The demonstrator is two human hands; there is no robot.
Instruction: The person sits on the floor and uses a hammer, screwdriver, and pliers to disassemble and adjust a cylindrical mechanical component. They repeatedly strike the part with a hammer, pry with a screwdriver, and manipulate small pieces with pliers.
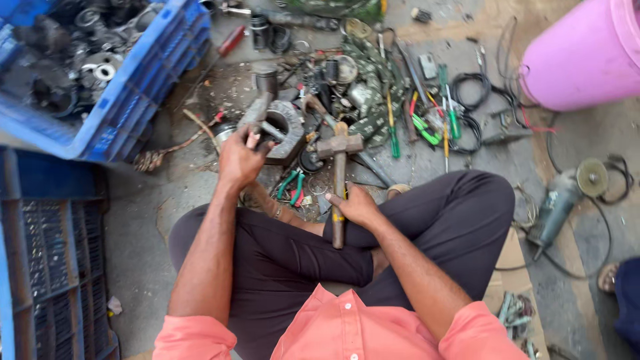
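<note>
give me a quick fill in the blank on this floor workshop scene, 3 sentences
1. The right hand grips the wooden handle of a ____.
2. The left hand rests on a grey metal housing lying on the ____.
3. The big bucket at the upper right is ____ in colour.

Missing words: hammer; floor; pink

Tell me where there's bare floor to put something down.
Bare floor lies between the blue crate and the left knee. Crowded: tools ahead of the hammer, cables by the pink bucket and grinder.
</note>
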